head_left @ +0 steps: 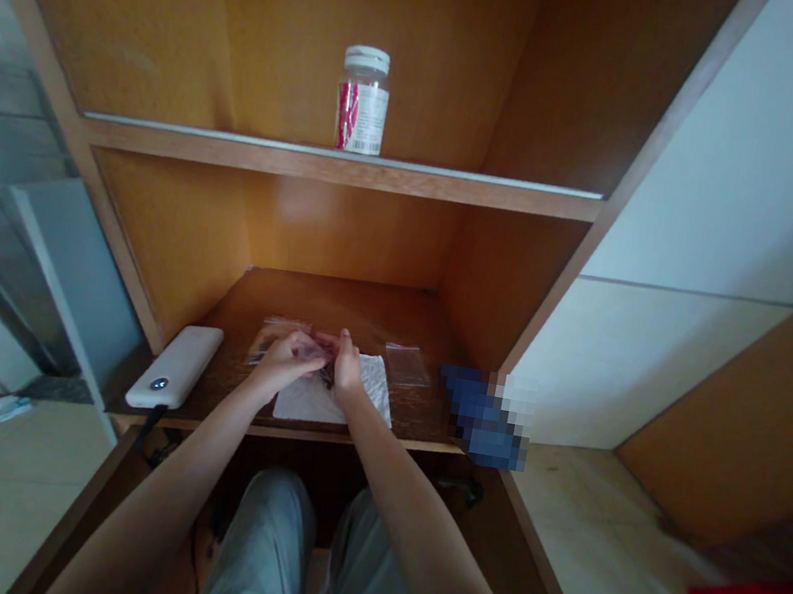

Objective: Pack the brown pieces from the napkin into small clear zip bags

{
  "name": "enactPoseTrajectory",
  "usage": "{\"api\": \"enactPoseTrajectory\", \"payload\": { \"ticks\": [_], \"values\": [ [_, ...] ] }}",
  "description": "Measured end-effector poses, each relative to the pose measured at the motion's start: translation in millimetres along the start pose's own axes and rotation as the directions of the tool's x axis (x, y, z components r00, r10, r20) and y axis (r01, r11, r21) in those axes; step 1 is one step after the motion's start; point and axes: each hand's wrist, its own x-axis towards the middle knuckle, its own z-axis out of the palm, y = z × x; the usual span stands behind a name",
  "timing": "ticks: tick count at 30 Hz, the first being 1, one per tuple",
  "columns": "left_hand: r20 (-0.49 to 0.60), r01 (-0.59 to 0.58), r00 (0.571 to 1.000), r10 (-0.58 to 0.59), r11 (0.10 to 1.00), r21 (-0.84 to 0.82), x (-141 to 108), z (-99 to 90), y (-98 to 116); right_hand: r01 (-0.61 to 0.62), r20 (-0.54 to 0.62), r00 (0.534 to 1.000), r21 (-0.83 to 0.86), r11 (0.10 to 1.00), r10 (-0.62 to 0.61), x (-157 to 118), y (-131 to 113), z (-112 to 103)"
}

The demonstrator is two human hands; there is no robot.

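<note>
My left hand and my right hand are close together above a white cloth or tissue on the brown lower shelf. Both have curled fingers around something small and dark between them, too small to make out. A clear plastic bag with something inside lies just behind and left of my left hand. Another clear zip bag, flat on the shelf, is to the right of my right hand.
A white power bank with a black cable lies at the shelf's left. A blurred dark blue item sits at its right front corner. On the upper shelf stands a white-capped bottle.
</note>
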Motion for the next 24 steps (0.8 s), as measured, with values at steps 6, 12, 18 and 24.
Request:
{"api": "enactPoseTrajectory", "payload": {
  "ticks": [6, 12, 18, 24],
  "values": [
    [-0.035, -0.002, 0.999, 0.002, 1.000, 0.003, -3, -1.9, 13, 0.010, -0.026, 1.000, 0.136, 0.991, -0.007, -3, -7, 1],
    [-0.036, -0.022, 0.999, 0.021, 0.999, -0.034, 1, -2.0, 11, 0.060, -0.070, 0.996, 0.145, 0.988, -0.050, -7, -8, 1],
    [-0.033, 0.024, 0.999, -0.026, 0.998, -0.053, 1, -4.1, 17, 0.031, -0.157, 0.987, 0.084, 0.996, -0.017, -8, -12, 1],
    [-0.031, 0.008, 0.999, -0.008, 1.000, -0.015, 1, -5.0, 14, 0.091, -0.162, 0.984, 0.073, 0.993, -0.078, -7, -12, 1]
  ]
}}
